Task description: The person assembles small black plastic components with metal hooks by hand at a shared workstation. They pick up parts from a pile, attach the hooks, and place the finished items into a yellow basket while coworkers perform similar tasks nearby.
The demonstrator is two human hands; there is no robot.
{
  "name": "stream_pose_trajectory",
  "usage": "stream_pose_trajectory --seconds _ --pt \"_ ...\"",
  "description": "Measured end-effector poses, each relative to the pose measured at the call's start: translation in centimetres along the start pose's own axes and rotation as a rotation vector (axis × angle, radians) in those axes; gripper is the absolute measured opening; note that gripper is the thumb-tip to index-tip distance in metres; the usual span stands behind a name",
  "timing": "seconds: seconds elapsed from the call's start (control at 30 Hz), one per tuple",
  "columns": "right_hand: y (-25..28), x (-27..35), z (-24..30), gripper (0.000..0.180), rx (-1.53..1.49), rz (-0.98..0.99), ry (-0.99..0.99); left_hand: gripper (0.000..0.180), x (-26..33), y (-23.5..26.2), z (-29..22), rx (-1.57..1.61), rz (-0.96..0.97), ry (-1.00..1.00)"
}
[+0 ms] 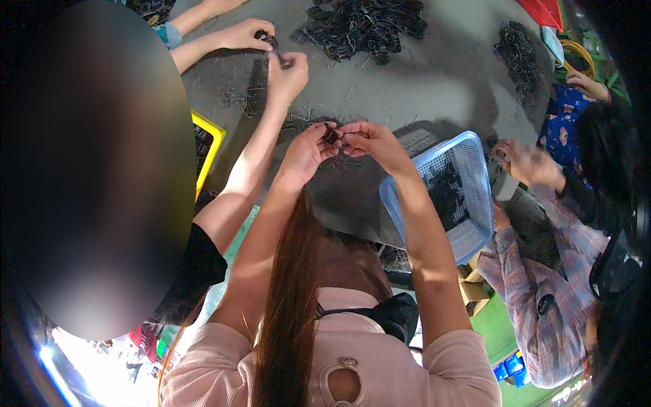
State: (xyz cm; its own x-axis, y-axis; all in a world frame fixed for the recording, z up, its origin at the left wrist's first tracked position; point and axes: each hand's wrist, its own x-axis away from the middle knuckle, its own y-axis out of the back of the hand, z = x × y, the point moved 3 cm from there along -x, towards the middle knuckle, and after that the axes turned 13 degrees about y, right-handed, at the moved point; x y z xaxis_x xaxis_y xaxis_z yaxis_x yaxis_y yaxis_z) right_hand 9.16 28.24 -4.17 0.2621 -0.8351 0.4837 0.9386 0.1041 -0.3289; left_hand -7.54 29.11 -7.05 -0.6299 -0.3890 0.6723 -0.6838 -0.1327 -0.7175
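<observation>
In front of my chest, over the near edge of the grey table, my two hands meet. My left hand pinches a small black piece, with the fingers closed round it. Right beside it, my right hand has thumb and forefinger pressed together. What sits between those fingertips is too small to make out. Thin metal wire hooks lie on the table just below my hands. More loose hooks are scattered beyond the left hand.
A large heap of black pieces with wires lies at the far side; a smaller wire heap sits far right. A blue plastic basket holding black pieces stands by my right forearm. Co-workers' hands work at left, others at right.
</observation>
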Motion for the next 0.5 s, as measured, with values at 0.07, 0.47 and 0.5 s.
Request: stream_pose_trajectory --seconds 0.07,0.47,0.5 --pt "0.2 0.1 0.0 0.019 0.070 -0.080 -0.016 0.020 0.2 -0.1 -0.5 -0.010 -0.023 -0.023" --pt "-1.7 -0.2 1.0 0.035 1.135 -0.198 0.101 0.014 1.7 -4.3 -2.5 -1.087 -0.510 -0.672" --pt "-1.6 -0.4 0.7 0.038 1.287 -0.199 0.057 0.015 2.1 -5.1 -2.6 -1.136 -0.550 -0.691"
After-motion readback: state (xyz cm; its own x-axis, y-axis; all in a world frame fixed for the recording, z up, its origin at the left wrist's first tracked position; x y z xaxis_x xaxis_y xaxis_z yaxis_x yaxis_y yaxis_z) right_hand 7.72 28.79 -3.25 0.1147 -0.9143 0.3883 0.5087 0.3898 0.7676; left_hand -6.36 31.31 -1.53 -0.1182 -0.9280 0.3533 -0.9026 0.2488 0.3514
